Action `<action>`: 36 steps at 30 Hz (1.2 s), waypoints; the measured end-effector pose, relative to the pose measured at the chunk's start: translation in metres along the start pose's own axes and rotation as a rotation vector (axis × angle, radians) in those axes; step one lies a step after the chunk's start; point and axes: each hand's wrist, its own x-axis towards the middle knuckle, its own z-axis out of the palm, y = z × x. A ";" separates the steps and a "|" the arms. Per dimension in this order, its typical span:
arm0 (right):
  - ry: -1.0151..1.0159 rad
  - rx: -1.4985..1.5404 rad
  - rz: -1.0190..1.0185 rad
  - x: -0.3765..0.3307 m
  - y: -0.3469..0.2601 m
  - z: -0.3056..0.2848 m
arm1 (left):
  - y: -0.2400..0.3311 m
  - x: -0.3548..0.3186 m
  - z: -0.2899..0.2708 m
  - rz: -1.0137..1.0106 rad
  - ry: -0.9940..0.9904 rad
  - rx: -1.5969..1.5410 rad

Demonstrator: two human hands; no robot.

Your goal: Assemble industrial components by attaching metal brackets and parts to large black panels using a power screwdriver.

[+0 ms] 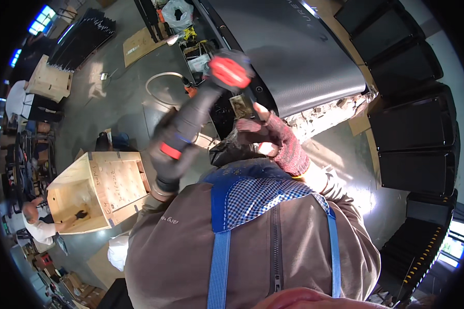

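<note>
My left hand (pixel 166 166), in a dark glove, grips a black and red power tool (pixel 229 72), smeared by motion; its exact kind does not show. The tool's head is over the near left corner of a large machine with a wide, textured black belt (pixel 314 67), like a treadmill. My right hand (pixel 281 144), in a mottled red and grey knit glove, is at the near end, fingers curled by a dark rail (pixel 263 92). What they hold is hidden. Crumpled black sheeting (pixel 234 149) lies beside them.
An open wooden crate (pixel 118 188) stands on the left, where a person in white (pixel 38 224) reaches in. Another person (pixel 18 100) stands farther back by a wooden box. Black panels (pixel 412 123) line the right. A coiled hose (pixel 152 85) lies on the floor.
</note>
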 end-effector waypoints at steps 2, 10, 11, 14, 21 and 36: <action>-0.142 0.106 -0.184 0.009 -0.001 0.012 | 0.011 -0.003 0.013 0.335 -0.109 0.239; 0.238 -0.137 -0.142 -0.033 0.030 -0.025 | -0.099 0.009 0.046 -0.069 -0.250 0.108; 0.242 -0.144 -0.136 -0.044 0.029 -0.030 | -0.131 0.004 0.050 -0.405 -0.082 0.081; 0.356 -0.475 -0.023 -0.064 0.024 -0.029 | -0.219 -0.004 0.037 -0.323 -0.339 0.551; 0.329 -0.807 0.032 -0.078 0.032 -0.024 | -0.334 -0.044 0.080 -0.146 -1.028 0.934; 0.405 -1.106 -0.047 -0.097 0.091 -0.049 | -0.382 -0.038 0.099 0.331 -1.132 0.964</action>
